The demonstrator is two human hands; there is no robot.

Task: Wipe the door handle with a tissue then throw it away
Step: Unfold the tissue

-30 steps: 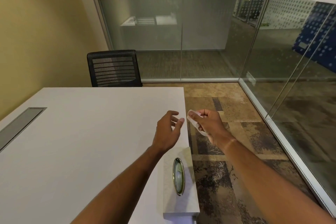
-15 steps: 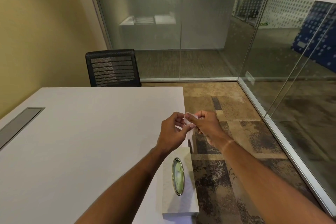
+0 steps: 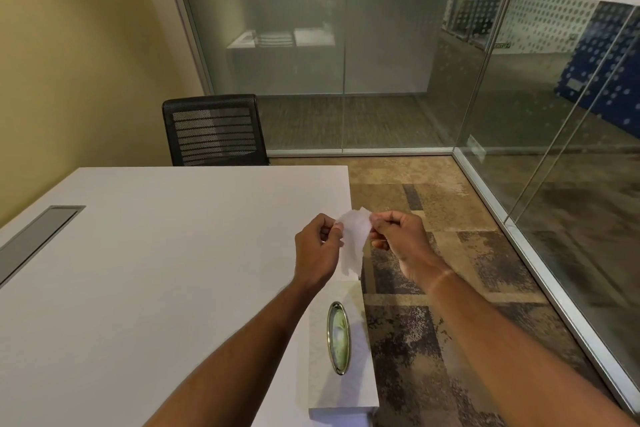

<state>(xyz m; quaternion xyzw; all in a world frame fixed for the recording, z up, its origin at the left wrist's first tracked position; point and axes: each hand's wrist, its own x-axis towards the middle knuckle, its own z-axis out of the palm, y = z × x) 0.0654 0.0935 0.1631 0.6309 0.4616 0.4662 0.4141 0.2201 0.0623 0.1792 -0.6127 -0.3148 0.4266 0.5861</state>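
Observation:
A thin white tissue (image 3: 354,239) hangs spread between my two hands, above the right edge of the white table (image 3: 156,270). My left hand (image 3: 317,251) pinches its left upper corner. My right hand (image 3: 398,239) pinches its right upper corner. Below my hands a white tissue box (image 3: 341,357) with a gold-rimmed oval slot sits at the table's near right corner. No door handle is in view.
A black mesh chair (image 3: 214,130) stands behind the table by the yellow wall. Glass partitions (image 3: 519,97) close the room at the back and right. Patterned carpet (image 3: 450,270) covers the floor to the right. A grey cable flap (image 3: 38,237) is set in the table's left side.
My left hand, open a second ago, has come over to the tissue and gripped it. Both hands have since drawn apart, unfolding the tissue between them.

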